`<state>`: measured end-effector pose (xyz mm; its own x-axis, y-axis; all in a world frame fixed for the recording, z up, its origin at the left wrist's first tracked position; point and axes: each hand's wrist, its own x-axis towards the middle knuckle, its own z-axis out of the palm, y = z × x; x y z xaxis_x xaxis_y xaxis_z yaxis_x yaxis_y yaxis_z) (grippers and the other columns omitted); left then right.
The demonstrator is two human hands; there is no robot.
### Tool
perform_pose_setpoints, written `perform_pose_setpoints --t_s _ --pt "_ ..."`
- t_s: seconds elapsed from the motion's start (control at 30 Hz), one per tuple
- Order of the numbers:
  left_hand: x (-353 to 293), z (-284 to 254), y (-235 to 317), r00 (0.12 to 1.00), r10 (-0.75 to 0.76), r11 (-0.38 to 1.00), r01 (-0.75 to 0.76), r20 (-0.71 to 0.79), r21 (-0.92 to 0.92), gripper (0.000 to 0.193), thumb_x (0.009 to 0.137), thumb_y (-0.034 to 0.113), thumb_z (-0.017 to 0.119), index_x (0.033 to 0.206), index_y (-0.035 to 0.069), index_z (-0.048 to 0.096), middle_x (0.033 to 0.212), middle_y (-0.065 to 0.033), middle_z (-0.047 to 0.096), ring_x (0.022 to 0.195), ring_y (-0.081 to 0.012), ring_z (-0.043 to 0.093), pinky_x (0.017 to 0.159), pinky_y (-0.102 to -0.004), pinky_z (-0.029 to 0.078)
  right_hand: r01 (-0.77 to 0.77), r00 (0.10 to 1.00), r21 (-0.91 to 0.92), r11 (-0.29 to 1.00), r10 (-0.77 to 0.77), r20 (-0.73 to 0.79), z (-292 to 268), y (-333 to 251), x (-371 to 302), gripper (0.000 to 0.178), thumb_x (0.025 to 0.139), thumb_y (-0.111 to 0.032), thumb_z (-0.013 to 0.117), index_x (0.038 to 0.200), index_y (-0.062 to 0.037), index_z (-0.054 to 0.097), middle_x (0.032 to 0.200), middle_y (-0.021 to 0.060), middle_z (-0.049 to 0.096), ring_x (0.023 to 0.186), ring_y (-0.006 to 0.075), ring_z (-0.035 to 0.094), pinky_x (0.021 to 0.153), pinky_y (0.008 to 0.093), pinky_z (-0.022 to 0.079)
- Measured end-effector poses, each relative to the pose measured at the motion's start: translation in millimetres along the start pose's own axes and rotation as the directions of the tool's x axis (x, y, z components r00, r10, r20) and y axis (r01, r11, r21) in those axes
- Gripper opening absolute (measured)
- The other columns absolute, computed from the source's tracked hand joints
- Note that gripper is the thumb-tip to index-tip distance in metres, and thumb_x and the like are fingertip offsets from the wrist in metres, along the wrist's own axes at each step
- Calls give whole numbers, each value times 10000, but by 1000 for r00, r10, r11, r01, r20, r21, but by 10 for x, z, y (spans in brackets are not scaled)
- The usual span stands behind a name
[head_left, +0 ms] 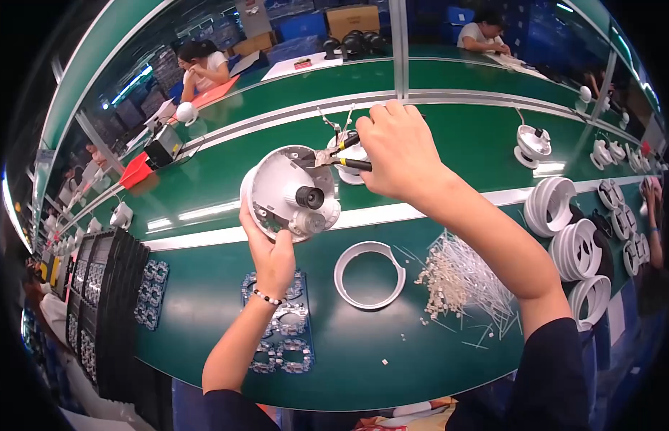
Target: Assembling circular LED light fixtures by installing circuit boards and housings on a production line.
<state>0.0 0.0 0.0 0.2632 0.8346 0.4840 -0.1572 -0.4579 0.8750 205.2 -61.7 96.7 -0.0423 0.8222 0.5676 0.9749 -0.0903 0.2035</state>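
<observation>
My left hand (272, 260) holds a white round camera housing (273, 187) from below, tilted so its inside faces me. A black lens (309, 197) sticks out of its middle. My right hand (400, 149) is closed round cutting pliers (334, 156) with black and yellow handles. Their jaws reach the upper right rim of the housing; whether they grip anything there is too small to tell. Behind the pliers stands another white camera unit (351, 174), partly hidden, with wires rising from it. A white plastic ring (339, 283) lies on the green bench below.
Beside the ring lie a heap of white cable ties (469, 276) and small beige connectors (442, 296). Blue circuit boards (295, 320) rest under my left forearm. Black trays (97, 309) stack at left, white rings (573, 251) at right. A white camera unit (533, 144) stands far right. People sit opposite.
</observation>
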Motion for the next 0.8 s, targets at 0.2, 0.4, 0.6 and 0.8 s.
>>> perform_pose_setpoints --t_s 0.2,0.4,0.6,0.8 --pt "-220 284 319 1000 -5 997 6 13 -81 740 708 -72 400 1396 -1 136 1331 -156 313 1236 -238 356 1034 -321 300 -44 995 -40 998 40 -91 -322 87 -279 292 607 -204 711 828 -32 626 859 104 586 882 235 534 767 331 410" --pt "-452 433 625 993 106 990 -102 45 -97 741 707 -74 401 1392 -1 130 1330 -195 311 1187 -273 420 951 -323 411 -74 989 -34 997 69 -127 -515 55 -502 251 603 -225 707 761 -41 640 792 112 627 813 250 606 697 345 461" --pt "-435 527 565 906 418 886 -423 65 188 695 707 -67 413 1363 -27 188 1288 -224 370 1195 -318 420 1017 -368 328 -90 984 21 996 92 -155 -479 303 -779 288 576 -262 716 728 -42 609 704 118 597 693 282 603 646 379 487" --pt "-218 698 431 871 485 814 -481 74 326 699 700 -59 442 1352 -56 189 1317 -273 299 1236 -399 345 1038 -379 282 -245 939 105 964 263 -222 -169 732 -1412 297 579 -260 732 737 -48 597 735 109 583 736 279 577 658 385 464"
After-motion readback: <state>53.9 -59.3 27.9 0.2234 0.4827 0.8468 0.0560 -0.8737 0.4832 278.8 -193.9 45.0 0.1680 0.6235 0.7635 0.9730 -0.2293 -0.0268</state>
